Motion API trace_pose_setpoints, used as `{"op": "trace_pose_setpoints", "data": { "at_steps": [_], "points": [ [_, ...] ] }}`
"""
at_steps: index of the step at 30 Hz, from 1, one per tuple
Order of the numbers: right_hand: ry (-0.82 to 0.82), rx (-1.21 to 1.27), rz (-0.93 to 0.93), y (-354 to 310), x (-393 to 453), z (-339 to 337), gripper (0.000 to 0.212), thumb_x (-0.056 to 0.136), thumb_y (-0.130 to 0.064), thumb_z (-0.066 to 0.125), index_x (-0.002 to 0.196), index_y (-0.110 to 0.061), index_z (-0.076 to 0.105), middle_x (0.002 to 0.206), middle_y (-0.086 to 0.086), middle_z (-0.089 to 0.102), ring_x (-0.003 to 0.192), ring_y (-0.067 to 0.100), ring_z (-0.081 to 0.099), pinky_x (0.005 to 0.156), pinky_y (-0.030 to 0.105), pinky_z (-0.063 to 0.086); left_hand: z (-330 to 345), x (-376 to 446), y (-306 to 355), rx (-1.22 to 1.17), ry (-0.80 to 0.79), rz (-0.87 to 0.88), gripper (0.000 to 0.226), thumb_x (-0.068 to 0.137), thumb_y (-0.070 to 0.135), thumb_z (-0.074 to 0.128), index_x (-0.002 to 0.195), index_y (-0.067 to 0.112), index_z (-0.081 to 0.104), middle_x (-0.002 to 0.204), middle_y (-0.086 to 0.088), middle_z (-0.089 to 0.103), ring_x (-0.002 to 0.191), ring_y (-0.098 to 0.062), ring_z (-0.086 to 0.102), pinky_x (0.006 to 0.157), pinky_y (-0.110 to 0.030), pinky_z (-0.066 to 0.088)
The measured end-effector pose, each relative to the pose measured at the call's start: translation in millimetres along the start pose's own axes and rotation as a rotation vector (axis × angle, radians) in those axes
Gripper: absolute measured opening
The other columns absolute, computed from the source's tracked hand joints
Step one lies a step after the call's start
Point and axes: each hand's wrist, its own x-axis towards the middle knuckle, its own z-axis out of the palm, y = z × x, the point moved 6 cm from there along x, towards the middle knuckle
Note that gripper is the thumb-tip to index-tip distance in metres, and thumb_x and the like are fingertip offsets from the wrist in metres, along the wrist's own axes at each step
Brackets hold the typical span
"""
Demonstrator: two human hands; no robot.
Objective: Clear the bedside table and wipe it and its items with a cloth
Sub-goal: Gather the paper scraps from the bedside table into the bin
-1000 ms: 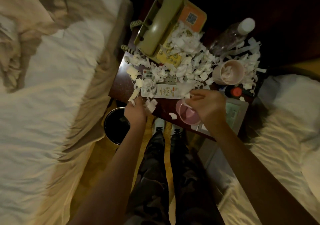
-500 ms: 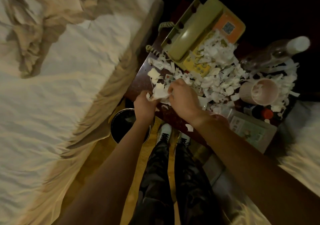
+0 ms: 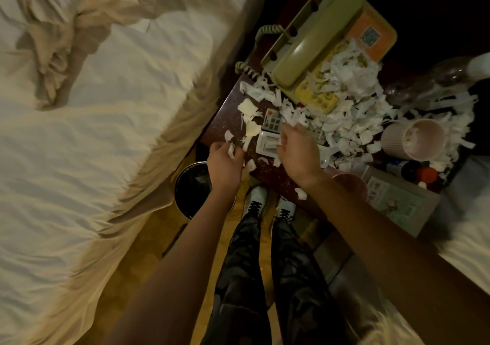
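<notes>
A dark red-brown bedside table (image 3: 225, 124) is strewn with torn white paper scraps (image 3: 344, 98). My left hand (image 3: 225, 161) grips a few scraps at the table's front left corner, just above a black bin (image 3: 191, 188). My right hand (image 3: 297, 151) hovers cupped over two remote controls, one with coloured buttons (image 3: 271, 120) and one white (image 3: 267, 143), its fingertips touching the scraps. A green telephone (image 3: 313, 47) stands at the back, half buried in paper. A pink ribbed cup (image 3: 413, 140) lies among scraps on the right.
A clear plastic bottle (image 3: 437, 76) lies at the back right. Small bottles, one red-capped (image 3: 427, 175), and a booklet (image 3: 397, 201) sit at the front right. A pink round item (image 3: 352, 182) shows beside my right forearm. Beds flank the table, left (image 3: 92, 132) and right (image 3: 464, 238).
My hands met over the scraps at the table's left front, then parted. The left hand now holds scraps nearer the bin; the right hand has drawn back over the remotes.
</notes>
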Motion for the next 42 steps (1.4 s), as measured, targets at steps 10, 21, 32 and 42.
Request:
{"op": "trace_pose_setpoints", "data": {
  "at_steps": [10, 21, 32, 42],
  "points": [
    [0.245, 0.295, 0.235, 30, -6, -30, 0.023, 0.087, 0.004, 0.049, 0.107, 0.002, 0.061, 0.120, 0.020, 0.043, 0.102, 0.027, 0.051, 0.090, 0.021, 0.041, 11, 23, 18, -0.020, -0.046, 0.055, 0.017, 0.093, 0.012, 0.047, 0.109, 0.010, 0.053, 0.097, -0.014, 0.064, 0.085, -0.027, 0.060, 0.068, -0.032, 0.046],
    [0.153, 0.147, 0.271, 25, 33, -16, 0.029, 0.093, -0.022, 0.057, 0.113, -0.001, 0.055, 0.126, 0.017, 0.039, 0.101, 0.031, 0.053, 0.082, 0.030, 0.043, 35, 41, 24, 0.197, -0.118, 0.146, 0.022, 0.090, 0.021, 0.060, 0.105, 0.007, 0.060, 0.111, -0.013, 0.053, 0.092, -0.023, 0.054, 0.074, -0.024, 0.036],
    [0.129, 0.319, 0.240, 37, -6, -39, 0.014, 0.088, -0.002, 0.053, 0.099, -0.010, 0.049, 0.088, 0.012, 0.060, 0.087, 0.031, 0.060, 0.063, 0.027, 0.040, 7, 30, 26, -0.111, -0.024, 0.092, 0.023, 0.083, 0.010, 0.057, 0.067, 0.017, 0.042, 0.064, 0.003, 0.051, 0.057, -0.008, 0.048, 0.054, -0.017, 0.041],
    [0.156, 0.337, 0.308, 36, 9, -38, 0.028, 0.092, -0.028, 0.046, 0.089, -0.003, 0.059, 0.099, 0.018, 0.053, 0.089, 0.030, 0.052, 0.073, 0.034, 0.040, 16, 59, 46, 0.011, -0.083, 0.194, 0.034, 0.087, 0.023, 0.059, 0.120, 0.014, 0.055, 0.114, -0.005, 0.061, 0.099, -0.019, 0.057, 0.079, -0.025, 0.041]
  ]
}}
